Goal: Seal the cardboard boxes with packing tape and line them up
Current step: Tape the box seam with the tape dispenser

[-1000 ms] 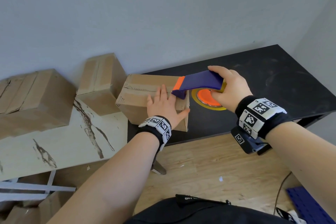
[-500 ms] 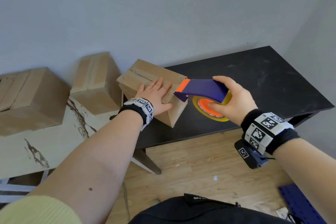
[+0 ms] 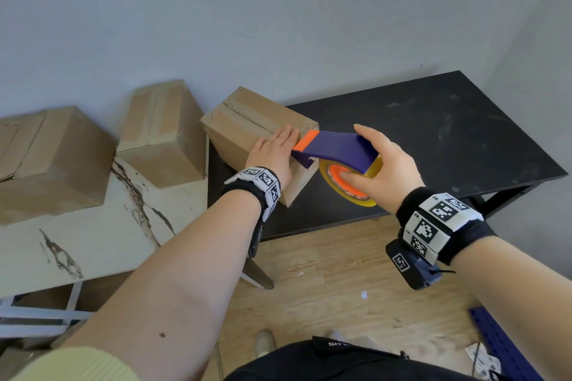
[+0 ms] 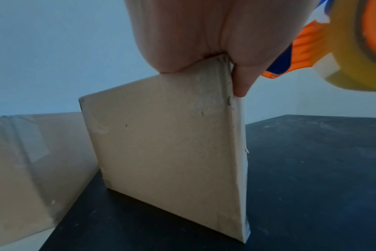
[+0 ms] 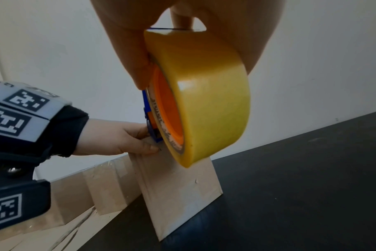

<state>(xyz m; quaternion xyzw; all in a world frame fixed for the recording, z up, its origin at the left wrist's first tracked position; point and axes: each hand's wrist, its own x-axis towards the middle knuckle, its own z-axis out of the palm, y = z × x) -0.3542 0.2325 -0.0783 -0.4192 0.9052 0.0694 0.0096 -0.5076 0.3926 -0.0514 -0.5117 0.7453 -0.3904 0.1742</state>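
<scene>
A brown cardboard box (image 3: 244,127) stands on the left end of the black table (image 3: 433,139), its top seam running away from me. My left hand (image 3: 274,151) lies on the box's near right top corner with straight fingers. In the left wrist view its thumb (image 4: 240,81) runs down the box's side face (image 4: 165,152). My right hand (image 3: 380,161) grips a purple tape dispenser (image 3: 337,147) holding a yellow tape roll (image 5: 204,95). The dispenser's orange front end (image 3: 306,141) sits at the box's top right edge, beside my left fingers.
Two more cardboard boxes (image 3: 161,130) (image 3: 52,158), with tape across their tops, sit on a white marbled table (image 3: 93,232) to the left. The black table's right half is bare. Below are a wooden floor (image 3: 325,272) and a blue panel (image 3: 501,343).
Over the last second the box has turned under my left hand, so one corner now points at me. The dispenser has stayed at its top right edge.
</scene>
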